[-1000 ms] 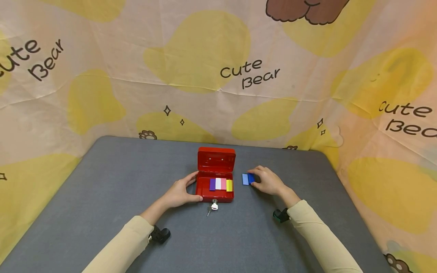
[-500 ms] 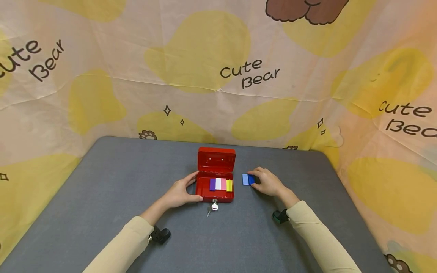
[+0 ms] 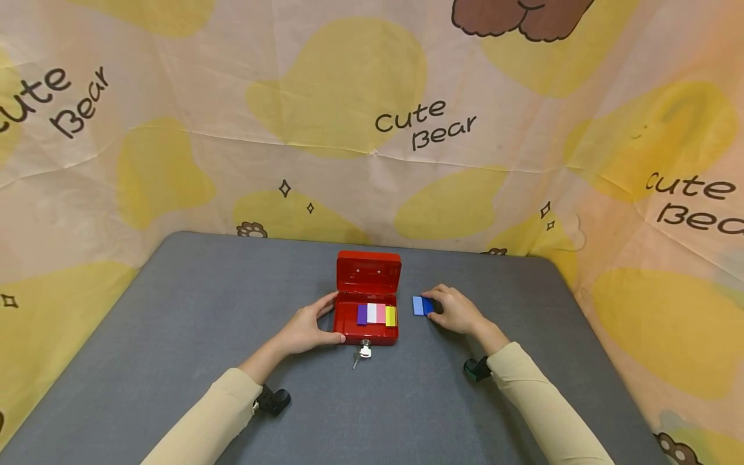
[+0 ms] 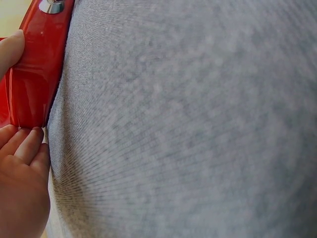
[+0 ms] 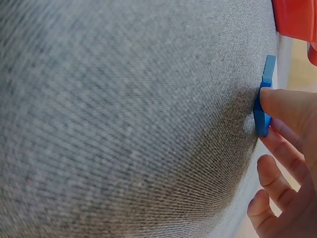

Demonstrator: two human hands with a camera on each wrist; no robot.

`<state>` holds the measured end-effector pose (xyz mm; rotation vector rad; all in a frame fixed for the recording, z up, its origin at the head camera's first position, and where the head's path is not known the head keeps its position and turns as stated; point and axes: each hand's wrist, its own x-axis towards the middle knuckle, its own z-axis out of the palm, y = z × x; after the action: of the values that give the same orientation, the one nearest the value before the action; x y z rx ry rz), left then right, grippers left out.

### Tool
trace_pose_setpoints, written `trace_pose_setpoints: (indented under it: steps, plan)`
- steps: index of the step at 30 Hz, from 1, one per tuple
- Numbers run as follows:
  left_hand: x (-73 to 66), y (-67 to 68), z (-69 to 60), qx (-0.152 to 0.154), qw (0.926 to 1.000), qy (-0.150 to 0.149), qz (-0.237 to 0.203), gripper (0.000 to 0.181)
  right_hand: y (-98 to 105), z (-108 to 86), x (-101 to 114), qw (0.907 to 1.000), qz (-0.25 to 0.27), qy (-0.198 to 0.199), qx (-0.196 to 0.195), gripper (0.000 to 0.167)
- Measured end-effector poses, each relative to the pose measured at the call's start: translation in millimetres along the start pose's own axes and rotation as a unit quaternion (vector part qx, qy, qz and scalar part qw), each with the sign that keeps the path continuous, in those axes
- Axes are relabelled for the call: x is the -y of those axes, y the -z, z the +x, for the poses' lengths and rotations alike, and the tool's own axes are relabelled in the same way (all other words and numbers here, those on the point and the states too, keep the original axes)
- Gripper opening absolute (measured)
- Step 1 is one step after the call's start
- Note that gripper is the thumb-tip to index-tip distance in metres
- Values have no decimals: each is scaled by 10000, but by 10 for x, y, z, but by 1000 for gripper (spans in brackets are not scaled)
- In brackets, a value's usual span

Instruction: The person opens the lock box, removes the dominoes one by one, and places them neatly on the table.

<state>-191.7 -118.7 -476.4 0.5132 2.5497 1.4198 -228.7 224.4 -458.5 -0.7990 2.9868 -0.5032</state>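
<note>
An open red cash box stands mid-table with its lid raised. Inside lie a purple block, a white block, a pink block and a yellow block in a row. My left hand holds the box's left side, thumb at the front corner; the left wrist view shows its fingertips against the wall. To the right of the box, my right hand pinches a dark blue block between thumb and finger. A light blue block lies against its left side.
Keys hang from the lock at the front of the box. The grey table backs onto a patterned cloth that also rises at both sides. Dark wrist devices, such as the left one, sit under both sleeves.
</note>
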Motion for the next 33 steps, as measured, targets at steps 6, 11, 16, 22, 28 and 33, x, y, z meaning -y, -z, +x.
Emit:
trace_pose_setpoints:
  steps: [6,11,16,22,28,33]
  plan:
    - [1,0,1,1,10000,2,6,90,-5,9,-2,10000,14,-37,24,42]
    - [-3,5,-4,-27,9999,-93,-35,90,1,13,4,10000,13,-33,40,42]
    - [-5,11,-5,-4,10000,-55,-48,91,14,22,6,10000,10,16,22,42]
    - [1,17,-2,22,10000,-5,-20,90,52,40,15,9998,132,25,-151,41]
    - [2,23,1,28,10000,-36,-18,90,95,59,38,9997,197,14,-169,40]
    - [-5,26,-1,40,10000,-57,-70,90,112,73,82,9993,280,71,-254,39]
